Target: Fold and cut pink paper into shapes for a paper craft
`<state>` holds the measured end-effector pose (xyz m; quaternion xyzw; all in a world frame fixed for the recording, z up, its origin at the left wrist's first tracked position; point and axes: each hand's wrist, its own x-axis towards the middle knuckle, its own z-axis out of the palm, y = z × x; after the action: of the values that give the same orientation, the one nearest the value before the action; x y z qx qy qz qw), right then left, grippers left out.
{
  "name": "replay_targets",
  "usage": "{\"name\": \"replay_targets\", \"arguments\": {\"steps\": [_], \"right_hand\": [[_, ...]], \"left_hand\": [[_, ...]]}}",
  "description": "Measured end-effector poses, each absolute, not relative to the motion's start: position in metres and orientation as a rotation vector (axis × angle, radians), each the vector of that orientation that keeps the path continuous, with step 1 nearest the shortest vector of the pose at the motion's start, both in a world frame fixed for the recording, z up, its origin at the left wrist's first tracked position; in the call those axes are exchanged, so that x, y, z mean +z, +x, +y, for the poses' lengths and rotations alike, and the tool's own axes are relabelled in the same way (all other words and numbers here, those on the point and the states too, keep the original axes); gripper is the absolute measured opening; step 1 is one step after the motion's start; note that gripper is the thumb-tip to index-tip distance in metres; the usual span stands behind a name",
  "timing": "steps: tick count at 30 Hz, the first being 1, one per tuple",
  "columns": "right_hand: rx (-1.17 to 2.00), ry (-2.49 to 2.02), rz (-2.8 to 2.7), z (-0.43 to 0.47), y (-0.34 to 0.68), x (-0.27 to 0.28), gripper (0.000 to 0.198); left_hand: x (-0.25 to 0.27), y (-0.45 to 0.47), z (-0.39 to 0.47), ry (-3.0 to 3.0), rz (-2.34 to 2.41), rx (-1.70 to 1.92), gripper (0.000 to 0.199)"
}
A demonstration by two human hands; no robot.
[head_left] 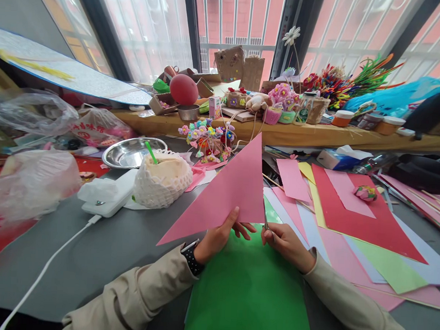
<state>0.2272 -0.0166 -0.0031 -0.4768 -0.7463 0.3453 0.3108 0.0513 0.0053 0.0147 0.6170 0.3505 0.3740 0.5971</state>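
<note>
A pink sheet of paper point(226, 189), shaped like a large triangle, is raised over the table in my left hand point(218, 238). The thumb lies on its near face and the other fingers are behind it. My right hand point(287, 243) is closed on a pair of scissors point(265, 222), mostly hidden by the fingers. Their visible metal is at the paper's right edge, near its lower right corner. Whether the blades are apart I cannot tell. Beneath both hands lies green paper point(251, 288).
Coloured paper sheets point(370, 235) overlap on the right. To the left stand a coconut in white foam netting point(163, 182), a metal bowl point(127, 152), a white power strip point(111, 194) with its cable, and plastic bags point(37, 181). Craft flowers point(208, 135) stand behind the pink paper.
</note>
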Motion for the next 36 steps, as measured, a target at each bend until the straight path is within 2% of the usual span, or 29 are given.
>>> {"name": "replay_targets", "arguments": {"steps": [36], "right_hand": [[0.965,-1.257,-1.882,-0.0178,0.2294,-0.0081,0.057]], "left_hand": [[0.0076,0.0526,0.0060,1.489,0.862,0.840,0.051]]}}
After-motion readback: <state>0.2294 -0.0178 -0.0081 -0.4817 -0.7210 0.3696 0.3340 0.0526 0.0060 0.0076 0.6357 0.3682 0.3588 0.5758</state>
